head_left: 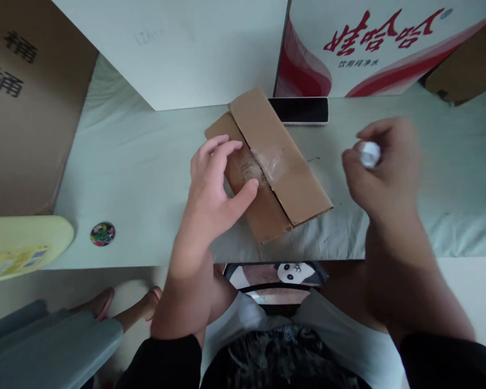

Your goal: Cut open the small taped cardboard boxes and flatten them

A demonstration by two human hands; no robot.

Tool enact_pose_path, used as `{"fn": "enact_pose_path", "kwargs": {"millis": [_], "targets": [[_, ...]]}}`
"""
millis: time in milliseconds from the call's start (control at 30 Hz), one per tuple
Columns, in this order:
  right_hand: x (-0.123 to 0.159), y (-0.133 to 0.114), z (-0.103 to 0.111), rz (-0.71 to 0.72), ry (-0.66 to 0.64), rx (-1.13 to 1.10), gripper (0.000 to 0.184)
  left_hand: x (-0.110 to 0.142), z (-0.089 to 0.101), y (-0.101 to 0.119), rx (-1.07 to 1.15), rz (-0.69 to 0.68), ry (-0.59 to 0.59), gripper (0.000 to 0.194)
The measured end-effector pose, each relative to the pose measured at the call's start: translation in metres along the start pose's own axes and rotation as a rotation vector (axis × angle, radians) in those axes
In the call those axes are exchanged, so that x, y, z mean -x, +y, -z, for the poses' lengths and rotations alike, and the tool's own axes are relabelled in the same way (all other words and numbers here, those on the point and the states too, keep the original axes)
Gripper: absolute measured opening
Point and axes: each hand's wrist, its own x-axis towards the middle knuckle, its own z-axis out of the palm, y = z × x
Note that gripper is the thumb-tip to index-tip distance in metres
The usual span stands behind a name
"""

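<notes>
A small brown cardboard box (283,156) lies tilted on the pale green table (137,162), its flaps closed with clear tape across the seam. My left hand (214,183) rests on the box's left side, fingers curled over the flap and thumb pressed near the tape. My right hand (383,167) hovers to the right of the box, fingers closed around a small white object (369,153) that is blurred.
A black phone (303,110) lies behind the box. A red-and-white carton (389,43) stands at the back right, a large brown box (24,108) at the left. A yellow board (20,246) and a small round colourful disc (102,234) are at the front left.
</notes>
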Motion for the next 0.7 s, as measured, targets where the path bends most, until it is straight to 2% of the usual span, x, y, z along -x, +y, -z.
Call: {"fn": "enact_pose_path", "kwargs": {"millis": [67,133,233,333,400,433,533,600,700], "targets": [[-0.007,0.01,-0.022,-0.064,-0.046,0.177,0.028,0.001,0.002,0.0,-0.004,0.033,0.014,0.054],[-0.009,0.023,-0.036,-0.08,-0.178,0.328,0.034,0.001,0.003,0.001,-0.001,0.074,0.041,0.055],[-0.006,0.04,-0.045,-0.086,-0.342,0.465,0.044,0.003,0.006,0.001,0.022,0.135,0.048,0.057],[-0.003,0.042,-0.046,-0.026,-0.361,0.481,0.049,0.004,0.008,-0.003,0.059,0.182,0.044,0.061],[-0.002,0.036,-0.043,0.044,-0.376,0.396,0.046,0.005,0.011,-0.009,0.086,0.195,0.045,0.063],[-0.003,0.032,-0.042,0.071,-0.431,0.326,0.042,0.005,0.011,-0.012,0.101,0.193,0.039,0.063],[-0.003,0.02,-0.039,0.119,-0.719,0.047,0.029,0.005,0.012,-0.023,0.154,0.177,0.02,0.062],[-0.002,0.015,-0.039,0.11,-0.835,-0.152,0.025,0.005,0.012,-0.028,0.193,0.174,0.022,0.062],[0.001,0.012,-0.045,-0.009,-0.817,-0.42,0.028,0.002,0.012,-0.025,0.257,0.195,0.029,0.065]]}}
